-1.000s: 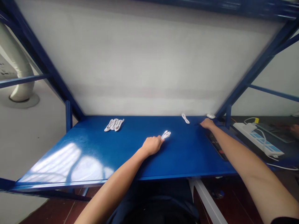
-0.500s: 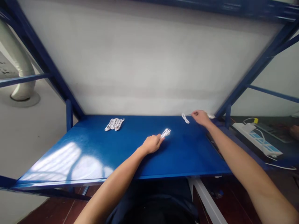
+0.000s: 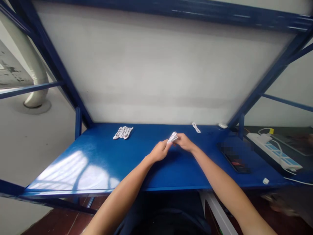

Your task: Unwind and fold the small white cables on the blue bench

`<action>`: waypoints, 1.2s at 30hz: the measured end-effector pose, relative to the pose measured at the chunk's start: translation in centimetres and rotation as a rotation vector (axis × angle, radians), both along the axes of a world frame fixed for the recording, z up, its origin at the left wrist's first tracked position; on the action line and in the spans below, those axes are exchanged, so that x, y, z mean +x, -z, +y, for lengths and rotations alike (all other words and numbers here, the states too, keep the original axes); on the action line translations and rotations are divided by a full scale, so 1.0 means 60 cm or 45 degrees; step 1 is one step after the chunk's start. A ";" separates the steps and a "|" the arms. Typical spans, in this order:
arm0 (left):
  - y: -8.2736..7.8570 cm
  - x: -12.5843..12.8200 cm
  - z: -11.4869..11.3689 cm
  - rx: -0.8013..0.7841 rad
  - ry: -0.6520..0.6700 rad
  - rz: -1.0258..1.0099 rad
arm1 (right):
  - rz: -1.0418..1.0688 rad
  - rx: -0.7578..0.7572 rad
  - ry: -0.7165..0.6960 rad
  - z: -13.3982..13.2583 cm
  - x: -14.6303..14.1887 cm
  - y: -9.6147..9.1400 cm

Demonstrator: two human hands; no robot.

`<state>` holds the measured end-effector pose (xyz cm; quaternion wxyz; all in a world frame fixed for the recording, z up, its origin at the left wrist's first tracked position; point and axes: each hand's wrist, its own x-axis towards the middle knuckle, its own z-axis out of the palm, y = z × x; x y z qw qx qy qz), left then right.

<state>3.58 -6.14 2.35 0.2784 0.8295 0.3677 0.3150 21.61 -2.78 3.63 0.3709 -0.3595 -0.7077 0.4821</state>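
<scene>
Both my hands meet over the middle of the blue table [image 3: 97,156]. My left hand [image 3: 159,151] and my right hand [image 3: 184,142] are closed on a small coiled white cable [image 3: 172,137], held just above the surface between them. A loose white cable [image 3: 196,127] lies further back to the right. A bundle of several coiled white cables [image 3: 123,132] lies at the back left.
A black device with a red mark [image 3: 234,158] lies on the right of the table, and a small white piece [image 3: 265,180] sits near the front right edge. A white round object [image 3: 222,125] rests at the back right corner. A white power strip [image 3: 275,152] lies on the neighbouring surface. Blue frame posts stand at both sides.
My right hand has come back from the far right corner to the middle and joined my left hand on the coiled cable, which is now lifted slightly. The view shifted a little left.
</scene>
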 end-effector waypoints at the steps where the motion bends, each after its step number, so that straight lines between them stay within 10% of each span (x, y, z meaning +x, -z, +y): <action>1: -0.001 -0.002 0.001 -0.010 0.018 -0.042 | -0.002 0.005 -0.015 -0.002 0.002 0.003; 28: 0.011 -0.001 0.011 -0.115 -0.376 0.173 | 0.179 -0.212 0.159 -0.008 -0.027 0.043; 36: 0.019 -0.006 0.017 -0.246 -0.133 -0.189 | 0.066 -0.032 0.226 -0.014 -0.023 0.029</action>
